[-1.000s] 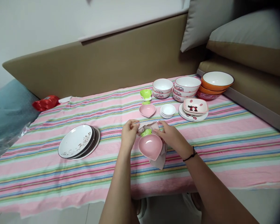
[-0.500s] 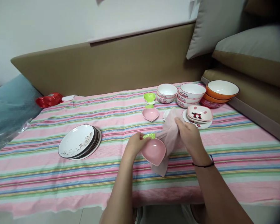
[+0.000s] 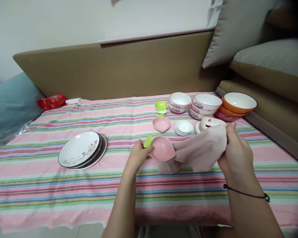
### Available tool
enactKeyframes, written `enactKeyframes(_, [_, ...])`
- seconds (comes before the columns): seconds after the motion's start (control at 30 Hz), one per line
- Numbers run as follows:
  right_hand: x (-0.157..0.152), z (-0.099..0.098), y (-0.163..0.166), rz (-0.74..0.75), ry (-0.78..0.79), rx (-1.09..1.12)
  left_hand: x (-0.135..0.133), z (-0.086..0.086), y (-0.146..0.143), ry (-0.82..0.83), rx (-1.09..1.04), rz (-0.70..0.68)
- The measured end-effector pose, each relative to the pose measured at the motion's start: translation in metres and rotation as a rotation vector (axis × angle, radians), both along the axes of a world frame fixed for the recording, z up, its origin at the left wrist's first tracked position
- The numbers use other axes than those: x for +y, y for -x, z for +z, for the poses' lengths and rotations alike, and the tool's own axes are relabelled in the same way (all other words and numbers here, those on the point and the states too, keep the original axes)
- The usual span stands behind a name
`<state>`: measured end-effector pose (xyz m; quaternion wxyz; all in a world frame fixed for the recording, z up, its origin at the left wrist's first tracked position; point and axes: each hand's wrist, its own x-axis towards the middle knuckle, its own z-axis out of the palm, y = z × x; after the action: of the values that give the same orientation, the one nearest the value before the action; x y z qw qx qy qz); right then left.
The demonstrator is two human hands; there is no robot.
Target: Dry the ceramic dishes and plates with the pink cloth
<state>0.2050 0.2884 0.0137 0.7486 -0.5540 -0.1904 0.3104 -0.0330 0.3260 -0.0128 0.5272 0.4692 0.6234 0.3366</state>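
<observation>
The pink dish (image 3: 162,148) I am watching remotely is shining with a smooth, glassy glaze, its green leaf end (image 3: 148,141) looking lightly textured. At the dish's three o'clock, the thin pale cloth (image 3: 206,148) is hanging matt and softly creased. At nine, the stacked plates (image 3: 76,150) are showing a smooth ceramic gloss; at one, the white bowls (image 3: 180,99) are gleaming likewise. Toward ten, the red bundle (image 3: 52,101) is glinting like satin, and farther out at nine, I am making out crinkled clear plastic film (image 3: 10,140). Beneath, the striped fabric (image 3: 114,115) is appearing matt and woven.
</observation>
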Motion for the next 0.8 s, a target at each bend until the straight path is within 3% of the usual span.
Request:
enactKeyframes(0.17, [0.004, -0.016, 0.02, 0.229, 0.058, -0.142, -0.002, 0.006, -0.013, 0.057, -0.376, 0.072])
enactKeyframes(0.27, [0.002, -0.024, 0.047, 0.537, 0.113, -0.506, -0.005, 0.004, -0.021, 0.075, -0.591, 0.099])
enactKeyframes(0.37, [-0.001, -0.028, 0.069, 0.771, 0.037, -0.981, -0.005, -0.002, -0.027, 0.063, -0.722, 0.12])
enactKeyframes(0.47, [-0.002, -0.033, 0.076, 0.831, -0.026, -1.241, -0.004, -0.009, -0.029, -0.014, -0.738, 0.154])
enactKeyframes(0.57, [-0.001, -0.039, 0.071, 0.844, -0.045, -1.325, -0.002, -0.013, -0.027, -0.082, -0.701, 0.165])
enactKeyframes(0.7, [0.0, -0.053, 0.07, 0.752, 0.018, -1.444, -0.001, -0.017, -0.027, -0.139, -0.642, 0.1])
enactKeyframes(0.8, [0.003, -0.061, 0.07, 0.782, -0.041, -1.428, -0.001, -0.019, -0.028, -0.15, -0.59, 0.136])
